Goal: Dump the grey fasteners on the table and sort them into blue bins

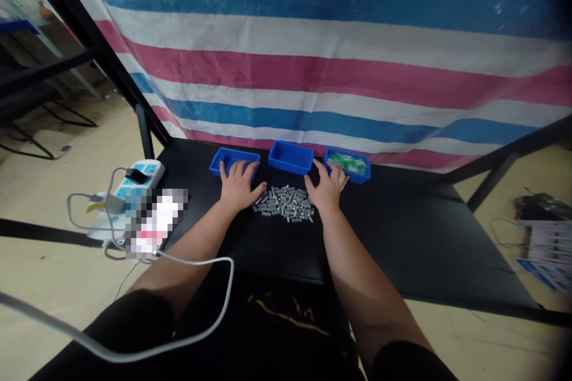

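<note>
Fingers of the left hand (236, 190) and right hand (326, 191) are spread wide, no grasp visible. Small silvery pieces (286, 203) lie heaped between them on the black table (379, 238). Assessed individually as light, rigid, slippery; best pinched across the sides.

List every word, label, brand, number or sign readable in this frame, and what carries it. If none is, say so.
No text is readable.
Power strip: small blue markings, too small to read.
Phone: screen pixelated, unreadable.
Printed sheets at far right: too blurred to read.
Green packets: no legible lettering.
Blue bins: no lettering visible.
</note>
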`<action>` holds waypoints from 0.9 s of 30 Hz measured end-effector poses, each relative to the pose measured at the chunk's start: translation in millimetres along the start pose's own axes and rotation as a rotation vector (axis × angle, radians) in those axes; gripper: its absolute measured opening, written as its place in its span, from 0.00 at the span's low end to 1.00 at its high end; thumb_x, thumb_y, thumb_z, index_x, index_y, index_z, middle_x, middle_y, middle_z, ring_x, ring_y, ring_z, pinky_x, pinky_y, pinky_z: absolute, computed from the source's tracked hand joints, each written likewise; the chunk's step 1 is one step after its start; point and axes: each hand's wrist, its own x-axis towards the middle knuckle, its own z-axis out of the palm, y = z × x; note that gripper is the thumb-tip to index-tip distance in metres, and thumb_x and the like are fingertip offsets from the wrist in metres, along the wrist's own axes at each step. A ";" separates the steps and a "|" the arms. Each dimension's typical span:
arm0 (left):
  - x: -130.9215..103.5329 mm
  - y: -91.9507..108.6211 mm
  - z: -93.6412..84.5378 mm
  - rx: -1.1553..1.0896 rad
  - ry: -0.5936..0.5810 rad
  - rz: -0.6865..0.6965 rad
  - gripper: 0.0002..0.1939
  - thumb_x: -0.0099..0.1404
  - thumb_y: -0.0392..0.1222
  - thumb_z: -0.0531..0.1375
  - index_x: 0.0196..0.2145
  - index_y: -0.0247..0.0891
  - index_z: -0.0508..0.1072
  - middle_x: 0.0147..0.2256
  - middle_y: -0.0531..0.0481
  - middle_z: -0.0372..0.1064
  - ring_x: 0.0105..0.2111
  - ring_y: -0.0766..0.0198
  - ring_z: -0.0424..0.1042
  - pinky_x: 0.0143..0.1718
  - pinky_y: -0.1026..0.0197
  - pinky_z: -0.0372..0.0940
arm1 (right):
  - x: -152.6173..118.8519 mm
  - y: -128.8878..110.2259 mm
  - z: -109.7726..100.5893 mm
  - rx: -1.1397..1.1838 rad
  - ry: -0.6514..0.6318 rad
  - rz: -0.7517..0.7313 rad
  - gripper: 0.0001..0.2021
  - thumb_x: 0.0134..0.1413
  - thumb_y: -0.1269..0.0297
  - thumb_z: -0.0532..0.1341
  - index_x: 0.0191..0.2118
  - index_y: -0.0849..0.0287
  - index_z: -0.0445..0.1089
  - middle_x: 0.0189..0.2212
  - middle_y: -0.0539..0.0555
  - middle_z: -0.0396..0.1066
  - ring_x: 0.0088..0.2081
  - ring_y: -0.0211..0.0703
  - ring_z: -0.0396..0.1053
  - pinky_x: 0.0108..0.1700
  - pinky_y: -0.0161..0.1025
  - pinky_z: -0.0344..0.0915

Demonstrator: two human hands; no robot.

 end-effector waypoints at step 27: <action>62.3 15.4 49.0 -0.042 -0.071 0.281 0.16 0.76 0.46 0.51 0.47 0.37 0.77 0.57 0.40 0.72 0.60 0.51 0.67 0.62 0.46 0.62 | -2.9 -3.4 -0.1 -0.013 -0.069 -0.106 0.26 0.61 0.56 0.60 0.64 0.51 0.66 0.66 0.58 0.64 0.63 0.64 0.54 0.66 0.73 0.41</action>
